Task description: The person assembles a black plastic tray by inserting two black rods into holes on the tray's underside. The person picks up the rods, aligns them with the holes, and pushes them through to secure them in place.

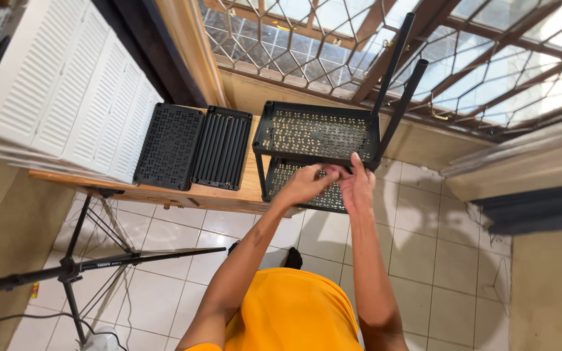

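Two bare hands are meeting at the front edge of a black perforated rack (317,133) that is sitting on the end of a wooden tabletop (245,188). Left hand (306,184) is reaching in from below with fingers curled in narrow, fingertips pinching at something small near the rack's lower shelf (294,177); what is pinched is too small to tell. Right hand (357,185) is standing just beside it, fingers pointing up and touching the rack's front rail, thumb tucked toward the left hand; cannot tell if it is gripping the rail or only pressing on it. Both hands are touching or nearly touching each other.

Rack is showing two mesh shelves stacked, upper one tilted toward the camera, with two black legs (398,78) sticking up and back toward the window grille (294,39).

Left of the rack, two loose black panels are lying flat side by side on the tabletop: a perforated panel (168,147) and a ribbed panel (222,148), touching each other. Further left, white louvred panels (66,84) are lying in a row.

Below the tabletop, a black tripod (92,263) is standing on the tiled floor (424,260). Orange shirt (291,312) is filling the bottom of the view.
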